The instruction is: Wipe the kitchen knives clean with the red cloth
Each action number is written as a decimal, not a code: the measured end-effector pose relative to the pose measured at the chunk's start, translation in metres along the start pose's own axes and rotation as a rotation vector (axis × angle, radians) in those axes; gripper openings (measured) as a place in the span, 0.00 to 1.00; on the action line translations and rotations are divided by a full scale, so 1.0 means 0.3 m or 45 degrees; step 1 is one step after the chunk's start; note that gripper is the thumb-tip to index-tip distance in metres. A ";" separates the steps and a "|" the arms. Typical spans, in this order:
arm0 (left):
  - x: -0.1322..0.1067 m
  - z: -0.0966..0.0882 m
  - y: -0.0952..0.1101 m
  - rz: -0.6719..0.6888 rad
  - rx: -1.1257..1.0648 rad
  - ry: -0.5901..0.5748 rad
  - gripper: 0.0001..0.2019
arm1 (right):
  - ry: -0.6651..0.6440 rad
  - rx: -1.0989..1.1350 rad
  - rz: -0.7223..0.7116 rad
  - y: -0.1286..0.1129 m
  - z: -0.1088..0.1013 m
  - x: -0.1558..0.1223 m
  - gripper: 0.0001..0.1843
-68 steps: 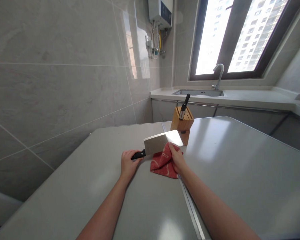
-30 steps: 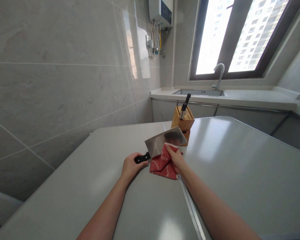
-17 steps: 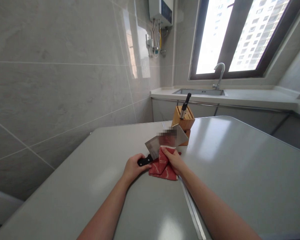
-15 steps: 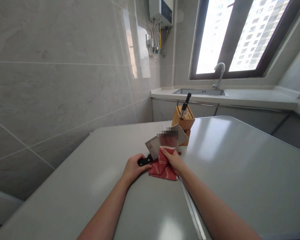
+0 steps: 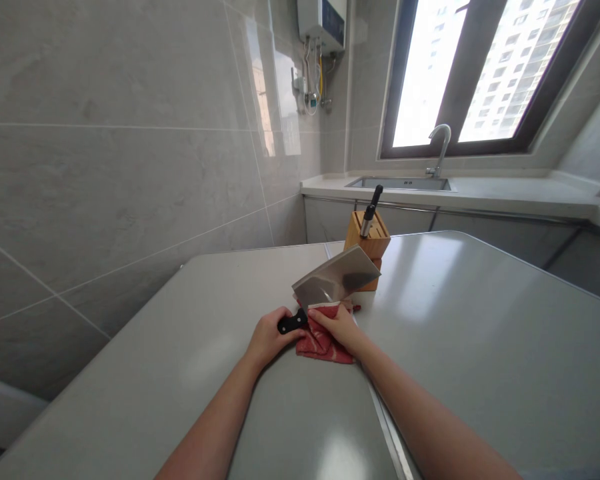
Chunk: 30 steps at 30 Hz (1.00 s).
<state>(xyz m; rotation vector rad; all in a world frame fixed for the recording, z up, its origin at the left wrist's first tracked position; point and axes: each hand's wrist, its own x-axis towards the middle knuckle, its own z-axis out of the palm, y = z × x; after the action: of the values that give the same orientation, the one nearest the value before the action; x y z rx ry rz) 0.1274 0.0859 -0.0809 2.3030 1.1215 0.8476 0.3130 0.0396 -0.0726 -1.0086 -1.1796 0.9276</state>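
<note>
My left hand (image 5: 271, 337) is shut around the black handle (image 5: 293, 322) of a steel cleaver (image 5: 335, 280). The broad blade tilts up and away from me, above the table. My right hand (image 5: 337, 329) pinches a red towel (image 5: 323, 347) against the blade's lower edge, close to the handle. The rest of the towel lies bunched on the grey table (image 5: 205, 320) beneath both hands, and part of that edge is hidden by the cloth.
Just past the cleaver stands a bamboo knife block (image 5: 369, 240) holding a black-handled knife (image 5: 371, 211). Behind it run a counter with a steel sink (image 5: 397, 183) and a curved faucet (image 5: 440, 150). Tiled walls rise to the left, and a window (image 5: 480, 73) is beyond the sink.
My right hand has slid the towel along the blade toward the handle. The cleaver has turned, now showing its broad face tilted upward, and my left hand has drawn slightly right.
</note>
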 end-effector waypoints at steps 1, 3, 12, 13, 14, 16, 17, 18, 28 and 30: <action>0.000 -0.001 0.003 -0.005 -0.003 -0.013 0.18 | -0.018 -0.004 -0.001 -0.005 0.004 -0.001 0.11; -0.002 -0.002 0.008 -0.009 -0.001 -0.039 0.17 | -0.049 0.005 0.019 -0.014 0.010 -0.003 0.11; -0.004 -0.002 0.015 0.024 0.032 -0.028 0.16 | -0.079 -0.025 -0.026 -0.031 0.013 -0.010 0.14; -0.004 -0.002 0.016 0.027 0.027 -0.024 0.16 | -0.049 -0.023 -0.008 -0.026 0.013 -0.011 0.14; -0.004 -0.002 0.016 0.031 0.020 -0.018 0.16 | -0.004 -0.022 0.007 -0.020 0.013 -0.012 0.13; -0.004 -0.002 0.018 0.044 0.001 -0.007 0.15 | 0.112 -0.032 0.019 -0.003 0.013 -0.011 0.13; -0.004 -0.002 0.020 0.052 -0.011 -0.003 0.15 | 0.170 -0.041 0.009 0.005 0.012 -0.010 0.13; -0.004 -0.001 0.020 0.060 -0.025 -0.002 0.14 | 0.222 -0.048 0.002 0.014 0.012 -0.007 0.13; -0.003 0.007 0.014 0.023 -0.069 -0.110 0.15 | 0.230 -0.052 -0.015 0.049 0.003 0.005 0.16; -0.005 0.005 0.016 0.019 -0.029 -0.117 0.16 | 0.251 -0.053 -0.019 0.048 0.003 0.004 0.17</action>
<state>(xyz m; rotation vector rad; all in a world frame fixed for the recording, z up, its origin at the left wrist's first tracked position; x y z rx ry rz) 0.1305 0.0818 -0.0796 2.3098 1.0510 0.7484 0.3117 0.0451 -0.0860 -1.0972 -1.0428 0.7752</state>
